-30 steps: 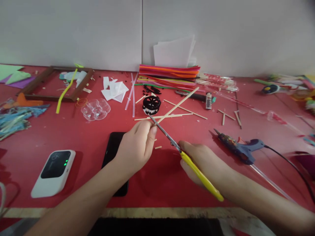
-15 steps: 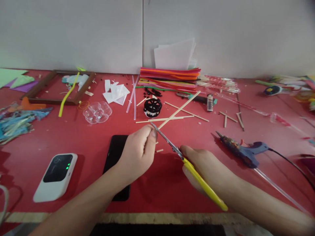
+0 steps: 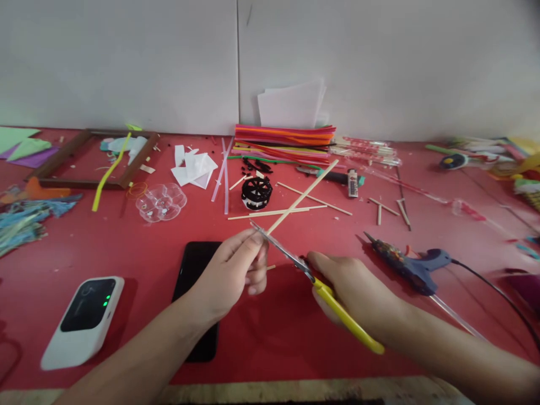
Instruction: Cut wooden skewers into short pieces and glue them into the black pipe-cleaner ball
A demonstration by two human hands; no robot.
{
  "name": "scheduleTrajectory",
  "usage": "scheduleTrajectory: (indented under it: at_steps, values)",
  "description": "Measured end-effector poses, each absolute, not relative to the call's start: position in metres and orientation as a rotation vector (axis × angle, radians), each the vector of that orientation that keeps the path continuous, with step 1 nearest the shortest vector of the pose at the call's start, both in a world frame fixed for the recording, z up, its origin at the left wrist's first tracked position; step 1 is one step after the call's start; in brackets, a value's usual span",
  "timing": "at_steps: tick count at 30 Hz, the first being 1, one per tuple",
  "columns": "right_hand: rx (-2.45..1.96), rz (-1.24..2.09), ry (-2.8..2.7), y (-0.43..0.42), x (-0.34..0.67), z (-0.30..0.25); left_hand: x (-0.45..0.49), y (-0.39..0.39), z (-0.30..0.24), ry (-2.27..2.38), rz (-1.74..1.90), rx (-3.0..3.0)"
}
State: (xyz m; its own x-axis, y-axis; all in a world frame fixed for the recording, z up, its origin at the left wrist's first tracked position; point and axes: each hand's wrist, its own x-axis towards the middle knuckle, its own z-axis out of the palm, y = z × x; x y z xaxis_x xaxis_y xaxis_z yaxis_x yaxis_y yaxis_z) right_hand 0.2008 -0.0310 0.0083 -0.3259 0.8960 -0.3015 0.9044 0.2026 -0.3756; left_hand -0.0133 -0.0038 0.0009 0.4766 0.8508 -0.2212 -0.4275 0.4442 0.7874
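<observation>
Between its thumb and fingers my left hand (image 3: 240,267) pinches the near end of a thin wooden stick (image 3: 304,196), which slants up to the right. My right hand (image 3: 350,281) grips yellow-handled scissors (image 3: 343,315). Their blades point up-left and lie across the stick close to my left fingertips. Just beyond the stick stands a small black wheel-like piece (image 3: 257,193) with a pale side. More thin sticks (image 3: 291,211) lie flat behind my hands, and a short cut piece (image 3: 271,267) rests beside my left fingers.
A blue glue gun (image 3: 413,261) with its cord lies at the right. A black phone (image 3: 198,259) is partly under my left forearm, with a white device (image 3: 84,320) further left. Behind are pipe cleaners (image 3: 282,138), a clear palette (image 3: 161,202), a brown frame (image 3: 80,183) and a lighter (image 3: 352,183).
The view has tilted and shifted slightly, so the table sits lower. My left hand's lower fingers have loosened from a curled fist, while its pinch and the scissors stay at the stick.
</observation>
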Motion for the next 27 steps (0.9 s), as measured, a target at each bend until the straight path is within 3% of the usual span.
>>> scheduleTrajectory:
  at_steps: [13,19,27]
  values:
    - [1.756,-0.491,2.583,-0.036,0.222,-0.01,-0.019,0.0,0.006,0.407,0.517,0.333]
    - [1.799,-0.419,2.599,-0.04,0.224,-0.01,-0.016,-0.004,0.003,0.407,0.632,0.358]
    - [2.204,-0.296,2.095,-0.075,0.243,-0.019,-0.017,0.003,0.01,0.589,0.968,0.403]
